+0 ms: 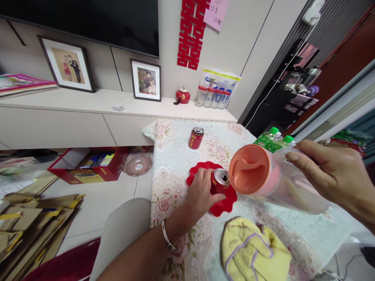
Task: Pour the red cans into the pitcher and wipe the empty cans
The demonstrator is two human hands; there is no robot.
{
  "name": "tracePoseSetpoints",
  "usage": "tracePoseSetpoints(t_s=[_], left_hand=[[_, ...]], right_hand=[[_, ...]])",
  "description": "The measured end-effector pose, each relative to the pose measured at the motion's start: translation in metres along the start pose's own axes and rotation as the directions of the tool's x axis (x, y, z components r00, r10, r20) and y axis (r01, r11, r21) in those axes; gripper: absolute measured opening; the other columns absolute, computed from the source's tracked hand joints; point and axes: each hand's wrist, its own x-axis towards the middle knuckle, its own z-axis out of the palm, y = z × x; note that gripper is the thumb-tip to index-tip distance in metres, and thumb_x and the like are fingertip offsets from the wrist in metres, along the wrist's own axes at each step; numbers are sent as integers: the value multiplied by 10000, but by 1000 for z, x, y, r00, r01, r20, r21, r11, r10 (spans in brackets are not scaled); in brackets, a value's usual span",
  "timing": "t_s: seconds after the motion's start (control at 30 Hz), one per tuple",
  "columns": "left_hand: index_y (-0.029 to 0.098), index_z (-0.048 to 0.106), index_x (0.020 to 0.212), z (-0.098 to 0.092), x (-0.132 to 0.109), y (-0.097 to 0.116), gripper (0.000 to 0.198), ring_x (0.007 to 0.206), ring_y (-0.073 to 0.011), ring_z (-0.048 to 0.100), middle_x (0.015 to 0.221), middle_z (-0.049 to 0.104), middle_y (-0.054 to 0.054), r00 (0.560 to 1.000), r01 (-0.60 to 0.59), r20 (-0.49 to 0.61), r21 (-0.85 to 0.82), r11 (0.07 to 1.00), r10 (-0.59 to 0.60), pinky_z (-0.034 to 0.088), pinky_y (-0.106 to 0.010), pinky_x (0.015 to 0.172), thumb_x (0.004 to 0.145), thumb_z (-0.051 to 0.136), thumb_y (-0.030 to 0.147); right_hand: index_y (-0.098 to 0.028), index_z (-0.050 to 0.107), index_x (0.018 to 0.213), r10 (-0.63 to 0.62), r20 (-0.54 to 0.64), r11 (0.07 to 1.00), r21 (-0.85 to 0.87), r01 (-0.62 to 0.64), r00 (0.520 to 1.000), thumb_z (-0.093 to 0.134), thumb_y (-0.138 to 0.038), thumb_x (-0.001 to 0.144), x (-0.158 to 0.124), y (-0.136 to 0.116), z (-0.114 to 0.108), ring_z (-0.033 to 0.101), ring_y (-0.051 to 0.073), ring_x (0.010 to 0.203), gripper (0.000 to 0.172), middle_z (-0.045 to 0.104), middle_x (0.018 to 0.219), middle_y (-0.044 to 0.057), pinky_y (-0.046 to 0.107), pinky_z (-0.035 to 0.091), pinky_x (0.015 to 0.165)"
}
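My left hand (202, 195), with a bangle on its wrist, is wrapped round an open red drink can (218, 181). That can is over a red scalloped plate (230, 199) on the table. My right hand (334, 169) grips a clear plastic pitcher (299, 187) with an orange lid (250, 169). The pitcher is tipped left, its lid end close to the can's top. I cannot tell whether any liquid is flowing. Farther back, a second red can (196, 138) stands upright, its top opened. Near me lies a crumpled yellow cloth (253, 249) with purple trim.
A floral tablecloth (175, 171) covers the table. Green-capped bottles (274, 138) stand behind the pitcher. On the cabinet (117, 101) are picture frames (145, 80), a red pot (183, 95) and red-lidded jars (212, 97). A red box (90, 168) and flattened cardboard (38, 222) lie on the floor, left.
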Motion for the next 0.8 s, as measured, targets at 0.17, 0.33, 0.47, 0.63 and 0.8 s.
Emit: tracePoseSetpoints(t_s=[0.17, 0.33, 0.47, 0.63, 0.8], left_hand=[[219, 550, 1264, 1, 0, 0, 699, 1182, -337, 612, 1195, 593, -86, 1000, 0, -10, 5, 1000, 0, 544, -534, 1061, 705, 959, 314], [240, 547, 1257, 2, 0, -2, 684, 1191, -342, 604, 1188, 593, -72, 1000, -18, -14, -3, 1000, 18, 535, -560, 1072, 713, 951, 334], [226, 548, 1271, 1, 0, 0, 679, 1209, -343, 600, 1207, 601, -86, 1000, -12, -8, 8, 1000, 12, 527, -549, 1086, 725, 941, 317], [201, 562, 1277, -2, 0, 3, 700, 1210, -352, 602, 1216, 611, -105, 1000, 4, 8, 9, 1000, -5, 523, -541, 1092, 707, 952, 314], [205, 551, 1287, -2, 0, 3, 693, 1227, -353, 596, 1231, 608, -107, 1000, 8, 13, 10, 1000, -8, 518, -546, 1101, 725, 941, 316]], right_hand=[[-235, 485, 632, 12, -10, 1000, 18, -11, 1000, 420, -593, 1071, -1, 0, 1, 375, 82, 323, 570, 366, 428, -84, 230, 295, 362], [-240, 487, 633, 26, -4, 999, 24, -26, 1000, 436, -591, 1064, -2, 1, 1, 383, 89, 325, 558, 376, 426, -79, 237, 294, 366], [-240, 491, 637, 18, 0, 1000, 17, -18, 1000, 429, -592, 1067, -1, 1, 0, 381, 89, 324, 560, 375, 424, -79, 234, 297, 364], [-237, 481, 631, 3, -5, 1000, 10, -3, 1000, 420, -585, 1073, -1, 0, 0, 382, 82, 322, 566, 375, 430, -80, 233, 301, 366], [-236, 481, 628, -2, 10, 1000, 11, 2, 1000, 424, -571, 1077, 0, 0, 1, 382, 80, 321, 563, 368, 429, -80, 234, 297, 365]])
